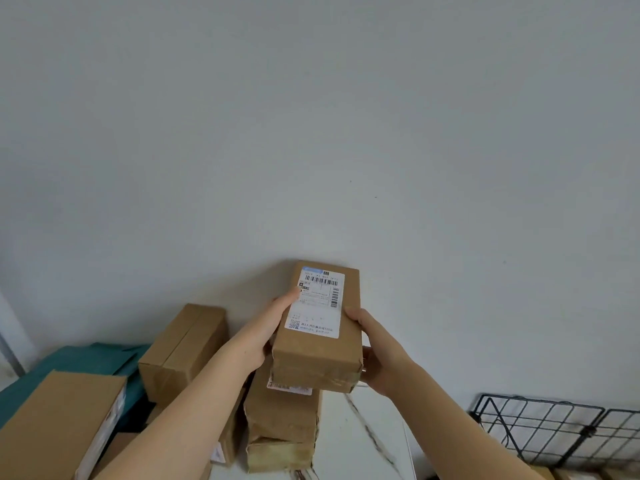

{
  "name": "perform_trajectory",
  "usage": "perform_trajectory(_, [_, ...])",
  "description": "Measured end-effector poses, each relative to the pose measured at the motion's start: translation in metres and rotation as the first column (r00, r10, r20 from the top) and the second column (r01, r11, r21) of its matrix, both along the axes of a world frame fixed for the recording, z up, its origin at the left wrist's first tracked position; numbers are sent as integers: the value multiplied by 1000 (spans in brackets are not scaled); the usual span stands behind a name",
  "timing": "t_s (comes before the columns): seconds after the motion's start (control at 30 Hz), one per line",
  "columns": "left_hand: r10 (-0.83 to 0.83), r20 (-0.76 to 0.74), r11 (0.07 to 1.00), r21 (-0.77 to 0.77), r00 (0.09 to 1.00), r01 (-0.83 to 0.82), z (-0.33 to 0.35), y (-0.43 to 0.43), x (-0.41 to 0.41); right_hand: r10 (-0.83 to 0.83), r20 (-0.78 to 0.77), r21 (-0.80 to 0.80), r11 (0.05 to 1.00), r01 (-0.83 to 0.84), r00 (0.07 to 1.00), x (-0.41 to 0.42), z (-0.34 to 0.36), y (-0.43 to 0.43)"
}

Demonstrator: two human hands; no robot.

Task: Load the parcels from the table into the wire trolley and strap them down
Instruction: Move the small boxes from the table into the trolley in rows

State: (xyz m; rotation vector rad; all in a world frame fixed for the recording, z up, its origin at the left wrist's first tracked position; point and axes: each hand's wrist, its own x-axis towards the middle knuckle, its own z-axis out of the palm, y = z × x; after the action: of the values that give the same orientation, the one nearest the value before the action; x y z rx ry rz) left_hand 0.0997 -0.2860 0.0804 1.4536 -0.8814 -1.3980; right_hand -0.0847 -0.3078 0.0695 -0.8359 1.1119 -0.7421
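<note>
A long brown cardboard parcel [346, 344] with a white shipping label on top is held up between both hands, above the table. My left hand [266, 327] grips its left side, thumb on the label. My right hand [377, 355] clasps its right side near the front end. Below it stands a taped brown parcel [282, 420] on the white marbled table [367, 441]. Another parcel [183, 351] lies to the left, and a larger one [59, 424] sits at the bottom left. The black wire trolley [554, 431] shows at the lower right.
A teal sheet or bag [79, 362] lies under the left parcels. A plain grey wall fills the upper view. Inside the trolley, brown cardboard [568, 474] is partly visible at the bottom edge.
</note>
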Motion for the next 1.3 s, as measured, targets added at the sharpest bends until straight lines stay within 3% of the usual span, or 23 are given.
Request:
perform_trajectory(0.13, [-83,-84,997,-14,993,82,6,-3,-24,-65,96,-18,998,67,993,-19,2,4])
perform_trajectory(0.3, [-89,-57,994,-64,994,86,-5,-6,-59,-141,188,-16,989,147,972,-51,5,22])
perform_trajectory(0.57, [-168,-121,985,-53,978,163,-30,3,-135,-450,34,51,892,449,892,-119,-22,56])
perform_trajectory(0.73, [-247,-145,969,-21,958,247,-44,12,-192,-543,-57,40,837,545,838,-173,-32,76])
perform_trajectory(1.0, [-339,-86,941,-9,937,340,-65,-9,-291,-573,-104,43,814,579,813,-272,-52,60])
perform_trajectory(1.3, [-246,-111,958,120,963,259,-108,-59,-460,-536,-107,152,824,546,838,-436,-90,1])
